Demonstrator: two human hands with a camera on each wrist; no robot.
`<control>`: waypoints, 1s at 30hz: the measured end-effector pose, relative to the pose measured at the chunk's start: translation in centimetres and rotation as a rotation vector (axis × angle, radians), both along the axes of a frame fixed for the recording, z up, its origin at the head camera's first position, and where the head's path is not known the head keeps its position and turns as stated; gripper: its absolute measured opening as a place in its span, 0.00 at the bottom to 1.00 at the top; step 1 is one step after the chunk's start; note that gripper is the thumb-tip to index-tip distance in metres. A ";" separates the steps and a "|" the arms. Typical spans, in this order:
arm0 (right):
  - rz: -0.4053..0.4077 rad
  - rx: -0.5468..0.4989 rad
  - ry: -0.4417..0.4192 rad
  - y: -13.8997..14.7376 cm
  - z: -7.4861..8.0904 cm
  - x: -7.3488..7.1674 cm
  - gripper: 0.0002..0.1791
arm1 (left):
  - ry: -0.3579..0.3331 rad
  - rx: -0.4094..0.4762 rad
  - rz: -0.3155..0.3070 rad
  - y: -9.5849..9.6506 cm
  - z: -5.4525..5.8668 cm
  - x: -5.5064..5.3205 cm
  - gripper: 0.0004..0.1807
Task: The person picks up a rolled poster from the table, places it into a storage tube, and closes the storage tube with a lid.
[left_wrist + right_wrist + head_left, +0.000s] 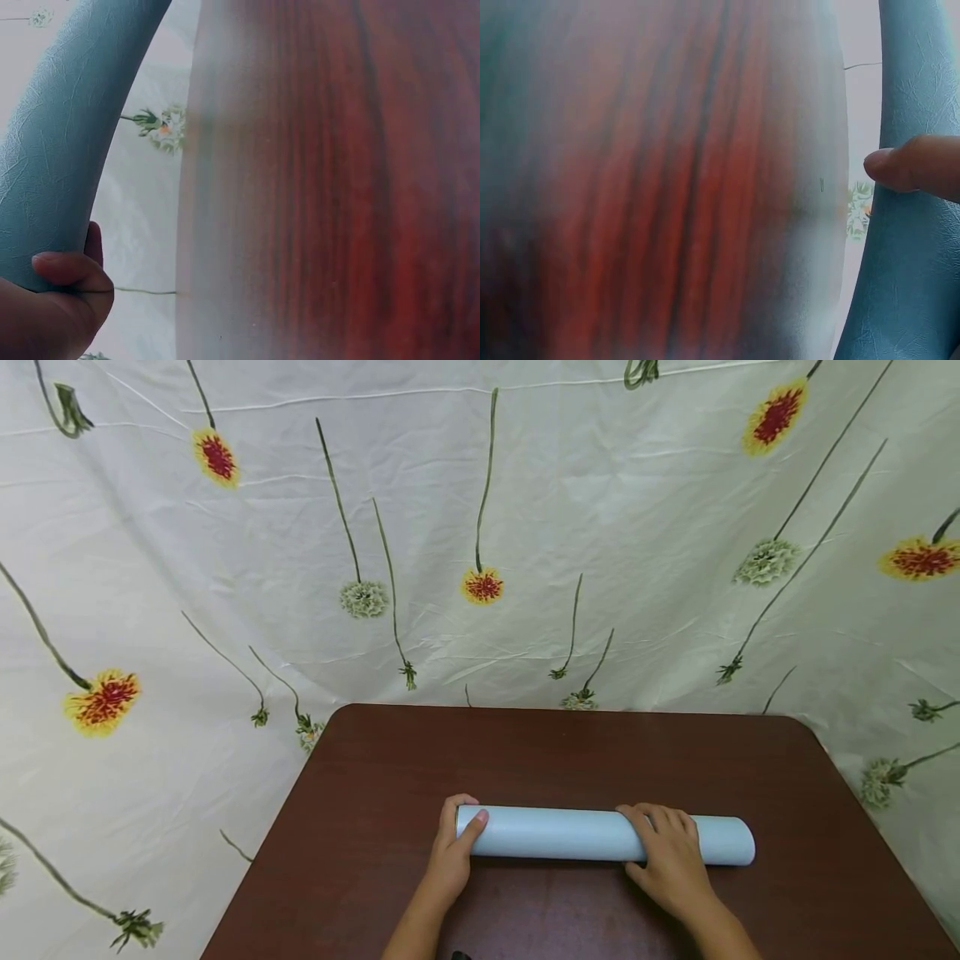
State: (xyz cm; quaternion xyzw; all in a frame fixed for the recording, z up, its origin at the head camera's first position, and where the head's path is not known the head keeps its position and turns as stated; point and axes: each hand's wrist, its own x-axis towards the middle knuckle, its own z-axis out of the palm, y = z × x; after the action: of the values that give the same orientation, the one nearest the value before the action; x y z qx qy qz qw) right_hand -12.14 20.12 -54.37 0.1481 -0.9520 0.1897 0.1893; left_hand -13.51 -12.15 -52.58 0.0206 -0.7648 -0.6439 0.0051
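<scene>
A pale blue wallpaper roll (555, 832) lies crosswise over the brown table in the head view. Fine creased texture marks its surface in the left wrist view (56, 142). My left hand (450, 860) grips its left end, thumb on the near upper side and fingers curled round the end. Right of the roll's middle, my right hand (667, 856) holds it from above, with fingers over the far side and thumb at the near side. In the right wrist view the thumb (911, 165) lies against the roll. Its underside is hidden.
Dark brown wood makes up the table (390, 752), which has rounded far corners. Behind and beside it hangs a white cloth (562, 510) printed with flowers. A small black object (460, 955) pokes in at the bottom edge of the head view.
</scene>
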 end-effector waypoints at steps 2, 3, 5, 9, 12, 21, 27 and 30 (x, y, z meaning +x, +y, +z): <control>0.004 -0.003 0.010 -0.1 0.1 0.1 0.51 | -0.007 0.005 0.000 -0.1 -0.1 0.0 0.18; 0.008 -0.006 0.018 -0.1 0.1 0.1 0.51 | -0.010 0.007 0.001 -0.2 -0.1 -0.1 0.20; 0.021 -0.016 0.035 -0.2 0.1 0.1 0.52 | -0.015 0.011 0.012 -0.4 -0.2 -0.2 0.22; 0.059 -0.045 0.061 -0.1 0.0 -0.2 0.52 | -0.020 0.024 0.042 -0.8 -0.4 -0.6 0.28; 0.070 -0.062 0.061 0.0 0.0 -0.3 0.51 | -0.022 0.030 0.072 -1.2 -0.4 -0.9 0.31; -0.034 -0.133 0.029 1.6 0.3 0.0 0.47 | 0.010 -0.026 0.123 -2.4 -0.1 -1.1 0.33; -0.125 -0.167 0.004 2.7 0.5 0.2 0.46 | 0.014 -0.032 0.099 -3.4 0.1 -1.4 0.36; -0.174 -0.185 -0.037 3.3 0.6 0.2 0.47 | 0.010 -0.016 0.105 -3.8 0.2 -1.6 0.39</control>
State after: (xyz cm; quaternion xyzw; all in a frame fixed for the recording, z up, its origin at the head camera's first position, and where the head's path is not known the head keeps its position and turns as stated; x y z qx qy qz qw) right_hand -11.92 23.40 -53.75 0.0434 -0.9430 0.2623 0.2003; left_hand -15.10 -15.98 -52.43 0.0572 -0.7678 -0.6366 0.0429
